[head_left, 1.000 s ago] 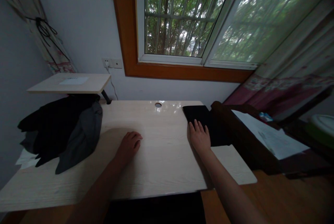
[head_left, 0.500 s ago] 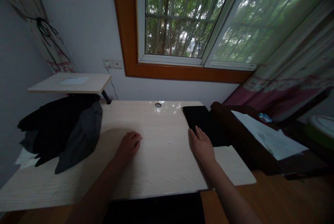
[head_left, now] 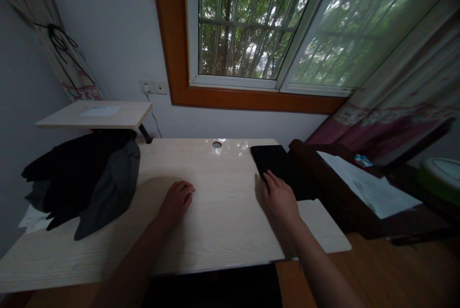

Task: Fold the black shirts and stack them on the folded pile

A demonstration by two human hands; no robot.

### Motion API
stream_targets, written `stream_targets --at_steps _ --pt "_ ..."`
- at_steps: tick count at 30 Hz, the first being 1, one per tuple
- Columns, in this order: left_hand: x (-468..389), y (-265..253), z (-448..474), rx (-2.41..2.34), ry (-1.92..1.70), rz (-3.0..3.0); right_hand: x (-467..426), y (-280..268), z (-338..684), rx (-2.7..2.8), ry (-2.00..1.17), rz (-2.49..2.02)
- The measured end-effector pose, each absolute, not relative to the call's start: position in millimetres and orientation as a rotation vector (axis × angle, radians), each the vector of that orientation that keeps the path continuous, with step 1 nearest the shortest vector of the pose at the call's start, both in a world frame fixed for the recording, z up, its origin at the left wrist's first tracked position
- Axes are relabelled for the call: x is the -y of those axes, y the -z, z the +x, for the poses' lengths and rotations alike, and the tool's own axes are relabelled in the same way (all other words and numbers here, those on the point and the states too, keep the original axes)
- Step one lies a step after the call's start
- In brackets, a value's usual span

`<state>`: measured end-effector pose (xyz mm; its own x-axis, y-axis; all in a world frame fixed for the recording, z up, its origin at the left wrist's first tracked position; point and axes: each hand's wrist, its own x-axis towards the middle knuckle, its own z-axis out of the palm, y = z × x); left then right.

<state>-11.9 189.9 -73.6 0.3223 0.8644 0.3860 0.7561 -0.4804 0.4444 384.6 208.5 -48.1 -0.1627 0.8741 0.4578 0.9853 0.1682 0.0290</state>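
Observation:
My left hand [head_left: 176, 200] rests on the pale wooden desk [head_left: 219, 231], loosely curved, thumb apart from the fingers and nothing in it. Over the near left edge of a flat black item [head_left: 275, 159] is my right hand [head_left: 281, 196]. Its fingers are stretched out, with the thumb partly hidden; a dark shadow falls on the desk beside it. Whether these fingertips touch the black item I cannot tell. The black item lies flat at the desk's right side, and its exact kind does not show.
Dark grey and black cloth [head_left: 89, 174] lies heaped at the left, partly beneath a small raised shelf [head_left: 104, 115]. A cable hole [head_left: 217, 144] sits near the back edge. Right of the desk, a dark brown piece of furniture [head_left: 338, 193] bears white paper [head_left: 362, 183].
My right hand has shifted slightly right, and its thumb has drawn in from its spread position. The left hand stays in place.

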Motion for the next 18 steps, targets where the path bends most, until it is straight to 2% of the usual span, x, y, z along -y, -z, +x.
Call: stream_targets --at_steps 10,16,18 --pt "-191.8 75.8 -11.9 -1.507 -0.863 2.397 -286.7 56.9 388.2 2.166 0.248 -1.842" --pt "-191.9 74.9 -11.8 -1.490 -0.888 2.386 -284.0 52.3 345.5 2.439 -0.239 -1.417" --pt "-191.7 74.7 -12.0 -1.492 -0.890 2.381 -279.2 53.0 331.7 2.445 -0.297 -1.314"
